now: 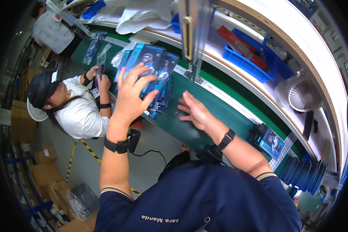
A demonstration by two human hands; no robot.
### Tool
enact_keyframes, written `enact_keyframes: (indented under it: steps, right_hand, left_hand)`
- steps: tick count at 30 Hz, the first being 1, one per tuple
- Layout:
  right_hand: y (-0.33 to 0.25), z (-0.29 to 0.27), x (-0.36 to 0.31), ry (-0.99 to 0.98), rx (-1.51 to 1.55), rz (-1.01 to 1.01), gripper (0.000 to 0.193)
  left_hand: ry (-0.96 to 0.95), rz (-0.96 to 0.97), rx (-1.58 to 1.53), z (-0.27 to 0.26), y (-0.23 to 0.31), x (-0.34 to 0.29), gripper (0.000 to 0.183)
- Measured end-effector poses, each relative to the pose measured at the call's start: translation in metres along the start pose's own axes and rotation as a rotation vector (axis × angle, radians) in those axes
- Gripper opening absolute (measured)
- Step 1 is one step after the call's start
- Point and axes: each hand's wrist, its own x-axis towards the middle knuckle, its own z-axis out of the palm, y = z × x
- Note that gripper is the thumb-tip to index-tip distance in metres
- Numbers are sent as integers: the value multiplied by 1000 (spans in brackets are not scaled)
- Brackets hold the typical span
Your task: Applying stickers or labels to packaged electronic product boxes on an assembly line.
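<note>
A pile of flat blue-and-black printed boxes (168, 65) lies on the green workbench (174, 129), its pieces fanned unevenly. Over the pile's near side reaches my left hand (132, 92), fingers spread and back of the hand up. Whether its fingertips touch the boxes I cannot tell. To the right of the pile my right hand (196, 112) hovers above the bench, palm turned toward the pile, fingers apart and nothing in them.
On the left a co-worker (85, 112) holds a dark package. Farther right are a smaller stack of similar boxes (272, 143) and a standing row of them (305, 174). A shelf along the back carries a blue bin (247, 63) and a white fan (303, 96); a metal post (188, 38) rises before it.
</note>
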Motion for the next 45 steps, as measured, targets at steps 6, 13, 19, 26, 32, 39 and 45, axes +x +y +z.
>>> enact_keyframes:
  steps: [6,13,19,26,32,39,45]
  right_hand:
    - [55,-103,-80,196,21,35,70]
    - [127,-188,-213,389,78,25,52]
    - [191,-246,-351,813,290,-176,44]
    - [266,-305,-461,1282,772,-433,46]
    - [276,-358,-490,1393,886,-567,83]
    - [272,-421,-491,1400,1023,-679,82]
    - [273,-422,-502,1401,1042,-645,51]
  left_hand:
    - [108,118,18,9,49,21,29]
    - [-5,413,-476,97,198,51,18]
    - [-600,493,-1023,213,393,44,28]
    - [-1342,-80,-1239,378,582,10,49]
    - [-1287,-419,-1331,496,655,-6,79]
    - [-1438,-523,-1374,516,673,-4,84]
    - [-1334,-681,-1406,484,644,-31,65]
